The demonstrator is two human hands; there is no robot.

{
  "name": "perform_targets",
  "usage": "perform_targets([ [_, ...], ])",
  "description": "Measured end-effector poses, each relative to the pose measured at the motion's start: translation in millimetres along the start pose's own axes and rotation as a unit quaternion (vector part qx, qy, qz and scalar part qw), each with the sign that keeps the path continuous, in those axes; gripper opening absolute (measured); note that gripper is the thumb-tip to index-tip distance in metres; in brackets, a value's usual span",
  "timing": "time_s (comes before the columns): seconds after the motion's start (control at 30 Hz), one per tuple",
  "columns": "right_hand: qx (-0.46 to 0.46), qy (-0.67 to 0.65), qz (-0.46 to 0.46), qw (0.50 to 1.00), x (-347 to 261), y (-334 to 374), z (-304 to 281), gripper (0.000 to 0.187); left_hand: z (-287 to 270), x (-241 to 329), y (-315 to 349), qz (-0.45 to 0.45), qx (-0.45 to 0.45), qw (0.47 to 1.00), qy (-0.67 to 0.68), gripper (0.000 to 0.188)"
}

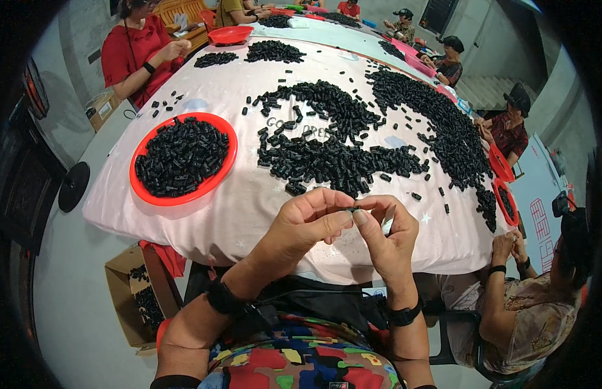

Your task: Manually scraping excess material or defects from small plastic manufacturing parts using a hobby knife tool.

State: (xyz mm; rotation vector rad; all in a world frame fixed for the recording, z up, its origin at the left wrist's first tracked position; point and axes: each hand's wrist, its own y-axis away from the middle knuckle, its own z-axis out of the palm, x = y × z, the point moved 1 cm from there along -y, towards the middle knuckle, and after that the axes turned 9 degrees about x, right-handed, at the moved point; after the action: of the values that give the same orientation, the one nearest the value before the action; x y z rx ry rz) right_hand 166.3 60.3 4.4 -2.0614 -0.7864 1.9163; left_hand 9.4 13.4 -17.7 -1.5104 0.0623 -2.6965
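Over the near edge of the table, my left hand (307,223) and my right hand (388,236) meet fingertip to fingertip. Thumbs and forefingers of both pinch a small black part (354,209), mostly covered by the fingers. A pale sliver shows between the fingers of my right hand; I cannot tell what it is. Just beyond my hands lies a heap of short black cylindrical parts (340,162) on the pale pink cloth (249,223). To the left, a red round basin (232,162) is filled with similar black parts.
More black parts (437,117) spread along the table's right side. A cardboard box (116,292) with black pieces stands on the floor at left. Several people sit around the table, one in red (135,48) at far left and one (534,305) close on my right. Red basins stand near them.
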Motion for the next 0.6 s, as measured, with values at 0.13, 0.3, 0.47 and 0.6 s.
perform_targets([
  [0.13,-0.009,0.024,-0.023,0.999,4.4,1.3,-0.7,0.015,-0.1,0.2,-0.6,0.011,0.018,1.000,-0.017,0.019],
  [0.3,0.013,0.052,-0.054,0.997,2.3,2.9,1.2,0.013,-1.6,-1.0,-1.1,0.017,0.006,1.000,0.012,0.022],
  [0.47,0.023,0.081,-0.059,0.995,-1.8,6.8,2.7,0.014,0.8,0.0,-1.4,0.022,0.012,0.999,0.036,0.023],
  [0.6,0.031,0.058,-0.083,0.994,0.9,7.5,7.4,0.014,0.0,-4.6,-3.5,0.015,0.024,0.998,0.052,0.022],
])
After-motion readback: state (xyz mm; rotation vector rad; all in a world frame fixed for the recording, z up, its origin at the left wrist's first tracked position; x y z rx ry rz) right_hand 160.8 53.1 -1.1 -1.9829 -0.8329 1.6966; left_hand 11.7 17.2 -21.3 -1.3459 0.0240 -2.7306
